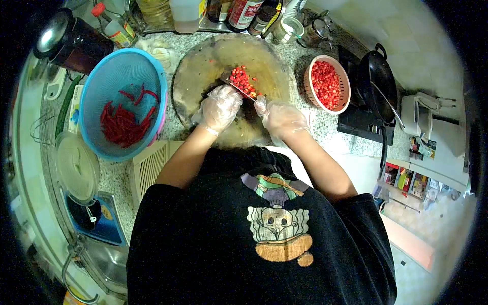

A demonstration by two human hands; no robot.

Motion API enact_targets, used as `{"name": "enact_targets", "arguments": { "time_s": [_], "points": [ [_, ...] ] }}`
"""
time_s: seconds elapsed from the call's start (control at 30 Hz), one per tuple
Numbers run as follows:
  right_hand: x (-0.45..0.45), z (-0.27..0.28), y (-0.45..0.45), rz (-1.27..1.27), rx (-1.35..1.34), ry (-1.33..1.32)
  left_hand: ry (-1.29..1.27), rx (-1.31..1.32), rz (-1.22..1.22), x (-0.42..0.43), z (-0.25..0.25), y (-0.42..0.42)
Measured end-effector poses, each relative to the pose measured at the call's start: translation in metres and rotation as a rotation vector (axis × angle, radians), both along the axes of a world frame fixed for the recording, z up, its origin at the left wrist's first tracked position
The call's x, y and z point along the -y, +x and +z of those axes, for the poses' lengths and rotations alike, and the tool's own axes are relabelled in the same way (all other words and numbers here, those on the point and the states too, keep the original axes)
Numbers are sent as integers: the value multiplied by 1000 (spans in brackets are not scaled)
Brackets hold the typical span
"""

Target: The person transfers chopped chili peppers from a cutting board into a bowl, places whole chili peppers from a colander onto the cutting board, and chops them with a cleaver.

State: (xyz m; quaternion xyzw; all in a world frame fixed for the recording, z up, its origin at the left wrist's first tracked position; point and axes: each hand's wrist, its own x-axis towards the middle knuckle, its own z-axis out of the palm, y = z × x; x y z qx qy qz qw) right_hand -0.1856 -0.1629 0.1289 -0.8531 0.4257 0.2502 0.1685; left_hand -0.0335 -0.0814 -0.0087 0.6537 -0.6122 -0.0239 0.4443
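A round wooden chopping board (203,63) lies on the speckled counter, with chopped red chili pieces (242,79) near its middle. My right hand (282,118), in a clear plastic glove, is closed on the handle of a knife (245,91), whose blade slants up and left beside the pieces. My left hand (221,105), also gloved, has its fingers bent together at the blade's left end; what they hold, if anything, is hidden. Whole red chilies (124,124) lie in a blue basket (87,104) at the left. More chopped chili (326,85) fills a pink basket (308,91) at the right.
Bottles (244,14) and jars stand behind the board. A black wok (378,84) sits on the stove at the right. At the left are a dark canister (81,46), a clear lid (77,165) and a cucumber (66,109). A sink (104,259) lies at the lower left.
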Motion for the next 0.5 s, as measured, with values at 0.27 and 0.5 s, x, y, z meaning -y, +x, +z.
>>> {"name": "enact_targets", "arguments": {
  "time_s": [0.27, 0.5],
  "points": [
    [6, 0, 21, 11, -69, 79, 54, -46, 19, -1, 9, 0],
    [18, -2, 29, 19, -77, 123, 98, -134, 48, 0, 6, -3]
  ]
}}
